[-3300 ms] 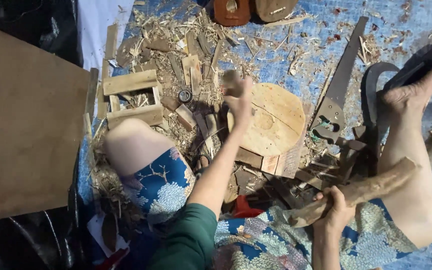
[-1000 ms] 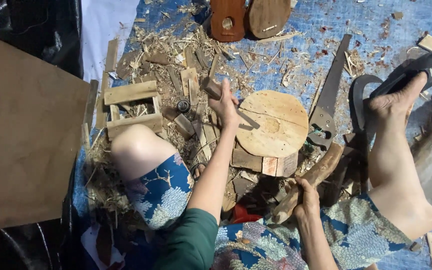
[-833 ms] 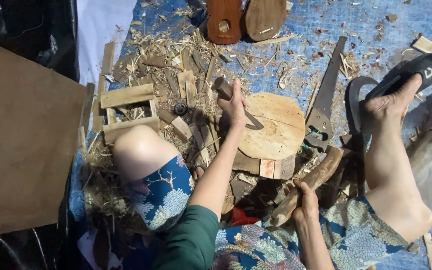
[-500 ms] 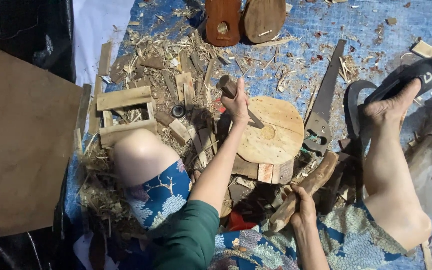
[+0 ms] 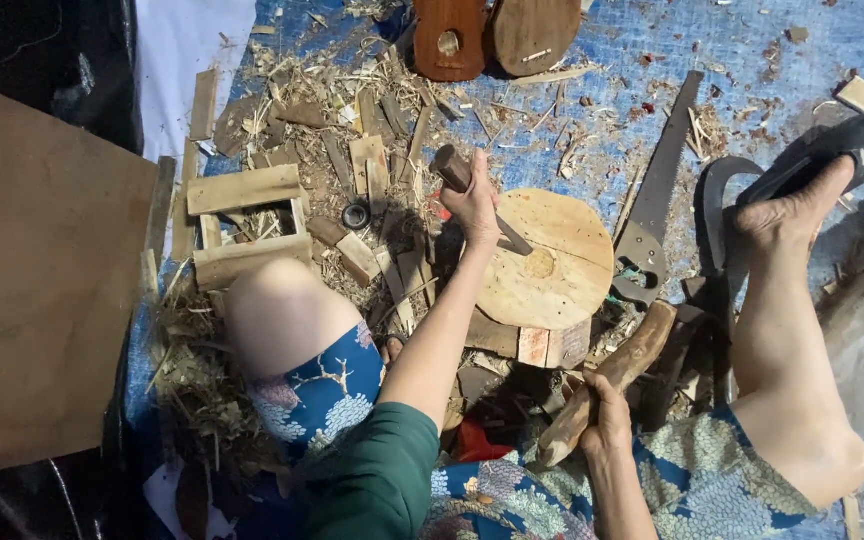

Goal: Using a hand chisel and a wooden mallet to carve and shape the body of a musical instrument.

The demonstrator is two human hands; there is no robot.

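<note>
My left hand (image 5: 474,205) grips a chisel with a round wooden handle (image 5: 450,166); its dark blade rests on a round wooden disc (image 5: 557,275) that lies on stacked wood blocks. My right hand (image 5: 607,408) holds a rough wooden club (image 5: 620,368) low beside the blocks, angled up towards the disc's lower right edge. My knee in blue patterned cloth (image 5: 317,385) is just left of the forearm.
A handsaw (image 5: 657,195) lies right of the disc. A small wooden frame (image 5: 244,228) and offcuts sit among shavings at the left, beside a large brown board (image 5: 32,280). Two brown shaped wooden pieces (image 5: 449,38) lie at the top. My bare foot rests on a black sandal (image 5: 832,152).
My right hand has lowered the club from a raised position at the right down to beside the blocks. My left hand has stayed on the disc with the chisel.
</note>
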